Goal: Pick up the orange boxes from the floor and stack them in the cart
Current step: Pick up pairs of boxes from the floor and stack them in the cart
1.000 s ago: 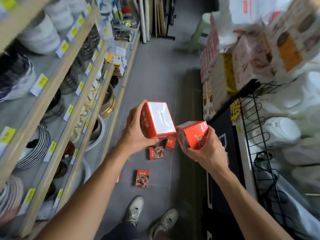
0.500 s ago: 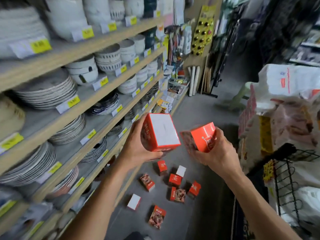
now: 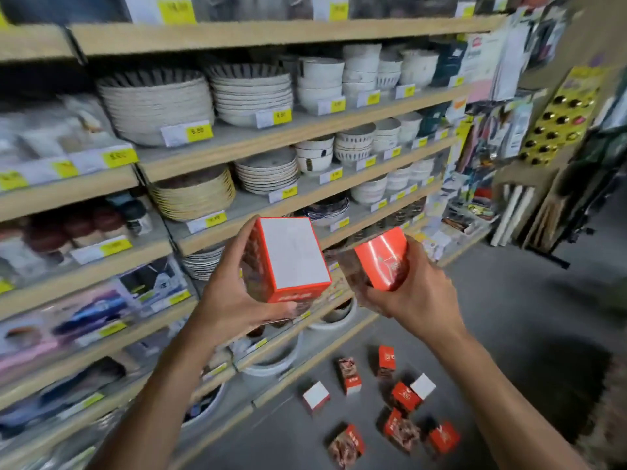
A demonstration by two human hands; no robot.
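Two orange boxes are up at chest height: the left hand (image 3: 234,296) grips the white-faced box (image 3: 288,259), the right hand (image 3: 412,296) clasps a smaller box (image 3: 383,257). More boxes (image 3: 400,401) litter the floor; no cart in view, so I'd turn before stacking.

Pretty even indoor light, nothing blown out. Heavy motion blur is seen left of the wooden shelving unit (image 3: 237,144), straight boards get bent by wide-angle distortion, and the grey floor (image 3: 509,317) right of it is darkly shadowed.

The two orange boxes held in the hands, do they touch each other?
Apart. The head view shows shelf background between the left-hand box and the right-hand box.
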